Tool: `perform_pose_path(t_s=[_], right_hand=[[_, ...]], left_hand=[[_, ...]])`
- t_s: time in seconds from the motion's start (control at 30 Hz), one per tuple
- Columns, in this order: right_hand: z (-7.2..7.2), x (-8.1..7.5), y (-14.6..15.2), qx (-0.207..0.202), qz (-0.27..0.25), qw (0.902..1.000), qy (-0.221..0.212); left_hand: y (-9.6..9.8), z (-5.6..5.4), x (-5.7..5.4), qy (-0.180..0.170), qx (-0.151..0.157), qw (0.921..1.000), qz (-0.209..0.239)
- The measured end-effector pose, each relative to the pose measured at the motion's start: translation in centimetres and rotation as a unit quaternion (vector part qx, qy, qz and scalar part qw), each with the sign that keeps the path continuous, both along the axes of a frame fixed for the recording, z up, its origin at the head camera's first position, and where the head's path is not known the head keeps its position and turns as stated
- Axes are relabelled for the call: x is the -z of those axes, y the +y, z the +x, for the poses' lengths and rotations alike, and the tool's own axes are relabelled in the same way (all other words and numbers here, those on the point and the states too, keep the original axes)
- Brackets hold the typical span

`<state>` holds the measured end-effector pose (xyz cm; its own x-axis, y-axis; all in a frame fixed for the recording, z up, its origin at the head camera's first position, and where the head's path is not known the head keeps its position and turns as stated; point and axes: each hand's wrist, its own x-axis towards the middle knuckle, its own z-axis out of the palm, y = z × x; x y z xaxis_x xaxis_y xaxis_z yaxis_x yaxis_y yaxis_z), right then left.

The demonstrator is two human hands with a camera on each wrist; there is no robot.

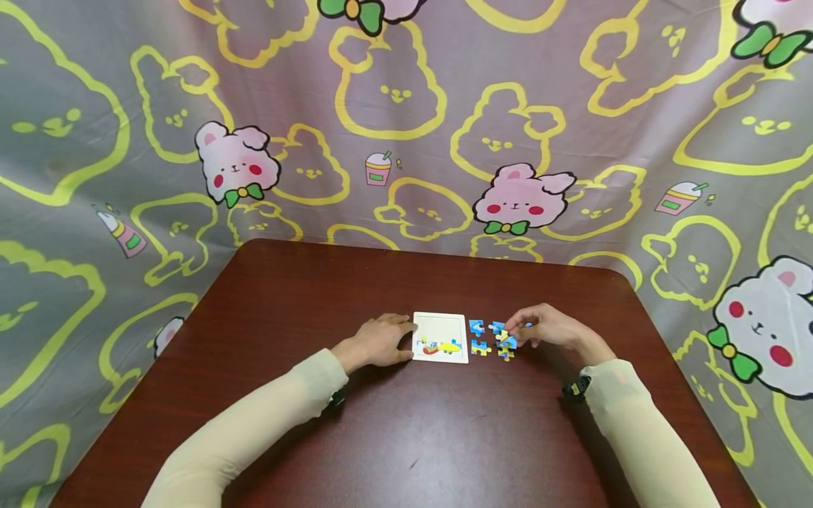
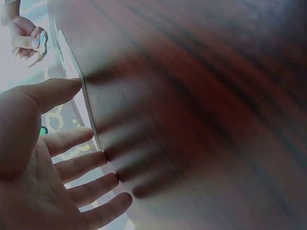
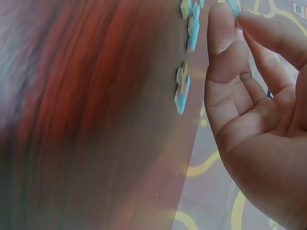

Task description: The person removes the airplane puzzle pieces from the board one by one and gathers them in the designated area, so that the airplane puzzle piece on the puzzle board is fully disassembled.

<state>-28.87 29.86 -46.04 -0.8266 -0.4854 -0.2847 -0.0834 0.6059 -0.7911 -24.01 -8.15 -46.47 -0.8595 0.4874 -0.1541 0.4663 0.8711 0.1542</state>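
Observation:
A white square puzzle tray (image 1: 438,326) lies on the table, its lower part filled with pieces showing a red and a yellow shape. At the tray's left edge rests my left hand (image 1: 379,341); in the left wrist view its fingers are straight and spread along the tray's rim (image 2: 89,108). My right hand (image 1: 551,330) pinches a blue puzzle piece (image 3: 234,5) between thumb and fingertips, just above several loose puzzle pieces (image 1: 480,348) right of the tray. In the head view the fingers partly hide these pieces.
The dark brown wooden table (image 1: 406,437) extends around the tray. A grey patterned curtain (image 1: 419,85) hangs behind the table and along both sides. Two loose pieces stand close to the tray's right edge.

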Motion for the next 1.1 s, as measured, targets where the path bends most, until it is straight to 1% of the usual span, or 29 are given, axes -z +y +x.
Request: perform_pose_path(t_s=[0.17, 0.37, 0.57, 0.73, 1.1], right_hand=[[0.1, 0.2, 1.3, -0.004, 0.006, 1.0, 0.006], [0.3, 0.5, 2.7, -0.009, 0.015, 0.9998, 0.002], [0.4, 0.7, 3.7, -0.013, 0.02, 0.9997, 0.003], [0.6, 0.8, 4.0, -0.009, 0.033, 0.9994, 0.004], [0.8, 0.9, 4.0, -0.01, 0.029, 0.9995, 0.01]], left_hand=[[0.0, 0.0, 0.0, -0.001, 0.0, 1.0, 0.001], [0.0, 0.2, -0.4, 0.004, 0.005, 1.0, 0.001], [0.0, 0.2, -0.3, 0.0, 0.004, 1.0, -0.001], [0.0, 0.2, -0.3, 0.005, 0.004, 1.0, -0.001], [0.1, 0.0, -0.1, 0.006, -0.001, 1.0, -0.002]])
